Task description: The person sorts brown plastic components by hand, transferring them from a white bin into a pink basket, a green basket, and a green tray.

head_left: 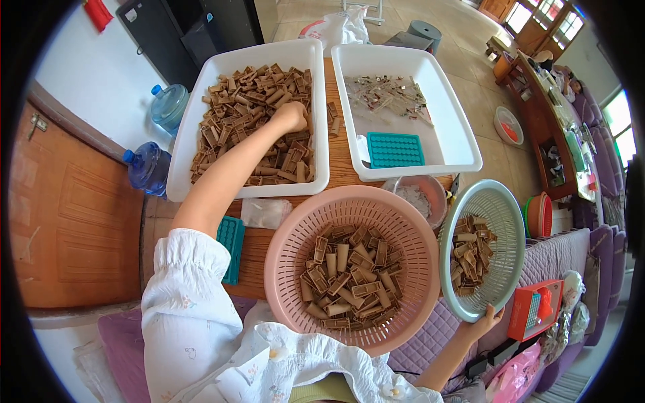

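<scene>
My left hand (291,117) reaches into a large white tub (183,161) filled with brown half-tube plastic pieces (248,107). Its fingers curl down among the pieces by the tub's right wall, and their tips are hidden. At the lower right, my right hand (481,324) grips the rim of a pale blue-green basket (516,235), which is tilted and holds more brown pieces (472,255). Between my arms sits a pink slotted basket (285,269) with a heap of the same pieces (353,275) in its bottom.
A second white tub (453,127) holds clear small parts (390,97) and a teal grid tray (395,150). Another teal tray (230,248) and a clear bag (263,213) lie on the wooden table (255,262). Blue water jugs (149,168) stand left; a red box (534,312) lies right.
</scene>
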Demonstrator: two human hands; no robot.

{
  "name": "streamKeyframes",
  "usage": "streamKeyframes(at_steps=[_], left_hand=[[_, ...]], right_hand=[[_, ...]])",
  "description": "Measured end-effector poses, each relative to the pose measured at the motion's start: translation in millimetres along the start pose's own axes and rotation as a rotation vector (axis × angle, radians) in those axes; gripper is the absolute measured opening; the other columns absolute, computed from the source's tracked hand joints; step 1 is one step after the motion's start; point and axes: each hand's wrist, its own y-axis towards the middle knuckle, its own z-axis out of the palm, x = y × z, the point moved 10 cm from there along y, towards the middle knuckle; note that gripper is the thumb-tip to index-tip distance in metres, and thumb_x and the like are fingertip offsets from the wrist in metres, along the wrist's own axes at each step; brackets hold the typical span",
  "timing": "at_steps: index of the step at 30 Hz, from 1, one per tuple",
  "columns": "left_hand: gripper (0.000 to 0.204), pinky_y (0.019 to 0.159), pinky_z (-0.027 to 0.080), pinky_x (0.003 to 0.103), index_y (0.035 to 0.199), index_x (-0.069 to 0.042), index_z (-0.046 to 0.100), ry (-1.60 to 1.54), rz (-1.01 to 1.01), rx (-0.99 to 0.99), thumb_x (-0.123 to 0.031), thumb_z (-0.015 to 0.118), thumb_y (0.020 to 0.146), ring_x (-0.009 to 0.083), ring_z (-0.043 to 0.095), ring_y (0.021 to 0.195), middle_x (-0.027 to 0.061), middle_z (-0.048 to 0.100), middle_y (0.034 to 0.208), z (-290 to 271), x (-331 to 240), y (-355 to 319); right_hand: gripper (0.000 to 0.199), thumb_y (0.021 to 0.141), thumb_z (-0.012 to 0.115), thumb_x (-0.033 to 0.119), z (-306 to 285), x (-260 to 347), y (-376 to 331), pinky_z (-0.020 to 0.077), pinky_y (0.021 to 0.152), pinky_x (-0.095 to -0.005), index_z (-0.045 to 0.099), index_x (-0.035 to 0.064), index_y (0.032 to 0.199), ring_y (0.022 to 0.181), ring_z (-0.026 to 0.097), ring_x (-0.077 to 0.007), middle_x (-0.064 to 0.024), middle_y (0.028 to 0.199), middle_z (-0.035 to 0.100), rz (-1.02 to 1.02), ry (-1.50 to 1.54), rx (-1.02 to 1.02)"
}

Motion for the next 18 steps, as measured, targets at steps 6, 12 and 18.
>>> streamKeyframes(at_steps=[6,12,18], left_hand=[[0.029,0.042,0.034,0.023,0.095,-0.004,0.057,-0.593,-0.005,0.03,-0.003,0.045,0.068,0.0101,0.048,0.055,0.0078,0.061,0.089,-44.4,21.3,-3.1],[0.019,0.071,0.044,0.034,0.083,-0.004,0.053,-0.272,0.041,-0.212,-0.02,0.059,0.075,0.0215,0.057,0.084,0.0122,0.058,0.089,-55.8,13.1,-24.3],[0.03,0.067,0.046,0.033,0.086,0.0,0.053,0.054,0.195,-0.277,-0.023,0.065,0.069,0.0242,0.056,0.08,0.017,0.056,0.093,-31.1,-16.3,-12.6]], right_hand=[[0.05,0.072,0.047,0.003,3.1,4.3,-4.6,0.0439,0.077,-0.0337,0.028,0.0021,0.118,0.091,0.05,-0.0239,-0.0136,0.104,0.045,-0.041,0.0,-0.028],[0.053,0.071,0.044,-0.001,3.8,-1.5,0.2,0.0416,0.083,-0.0339,0.025,0.0036,0.12,0.096,0.047,-0.0234,-0.014,0.107,0.043,0.001,0.022,-0.005],[0.053,0.071,0.044,-0.001,8.8,0.7,-4.1,0.0429,0.082,-0.035,0.024,0.0035,0.12,0.095,0.047,-0.0244,-0.0146,0.107,0.043,-0.005,0.02,0.0]])
